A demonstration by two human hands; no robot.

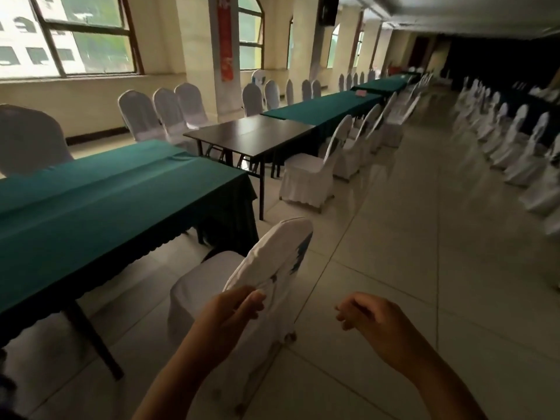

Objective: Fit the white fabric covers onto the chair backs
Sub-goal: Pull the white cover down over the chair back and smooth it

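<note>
Our nearest chair (212, 286) stands just in front of us on the tiled floor (409, 268), its back turned to us and its seat facing a green-clothed surface (106, 195). A white cover (272, 262) sits over the chair back, wrinkled along the upper edge, with a dark blue patch showing on its right side. The cover hangs down to the chair legs, where the hem looks loose and uneven.

Our left hand (233, 313) is at the left edge of the cover, fingers (256, 298) pressed together on a fold of the white cloth, pinching it. Our right hand (369, 316) hangs apart from the chair, to its right, over the floor; its fingers are curled loosely inward and hold nothing.

Beyond the green surface a bare dark table (254, 134) follows, then more green-covered ones run toward the far end of the hall. White-covered chairs (306, 174) line both sides of this row, and another line of them stands along the right. Large windows (75, 34) fill the left wall.
</note>
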